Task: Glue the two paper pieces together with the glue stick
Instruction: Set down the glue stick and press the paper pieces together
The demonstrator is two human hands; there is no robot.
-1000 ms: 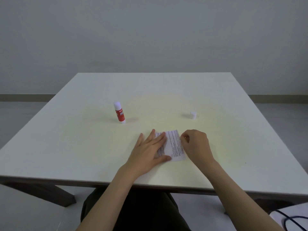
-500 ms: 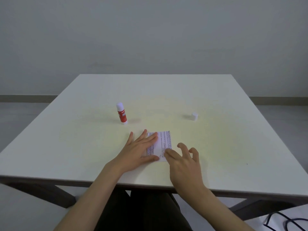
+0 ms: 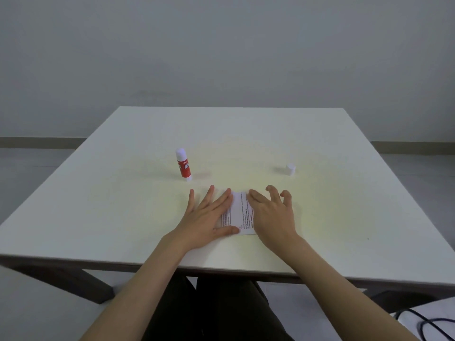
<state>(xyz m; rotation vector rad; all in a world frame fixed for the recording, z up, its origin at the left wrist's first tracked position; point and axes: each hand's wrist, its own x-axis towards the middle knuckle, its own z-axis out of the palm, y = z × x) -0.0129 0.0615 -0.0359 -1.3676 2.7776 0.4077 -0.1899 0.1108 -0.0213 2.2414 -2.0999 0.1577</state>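
White printed paper (image 3: 240, 212) lies flat near the table's front edge, and I cannot make out its two pieces separately. My left hand (image 3: 208, 217) lies flat on its left part with the fingers spread. My right hand (image 3: 272, 215) presses on its right part, index finger stretched along the sheet and the other fingers lifted. A red glue stick (image 3: 183, 165) stands upright, uncapped, behind and to the left of my left hand. Its small white cap (image 3: 290, 169) sits apart, behind and to the right of my right hand.
The white table (image 3: 123, 205) has its front edge just below my wrists. Dark table legs show under it at both sides. A black cable (image 3: 428, 323) lies on a white surface at the lower right. The wall stands behind the table.
My right hand has slid forward along the paper, from its near edge to its far edge. My left hand has stayed pressed on the left part. The glue stick and cap have not moved.
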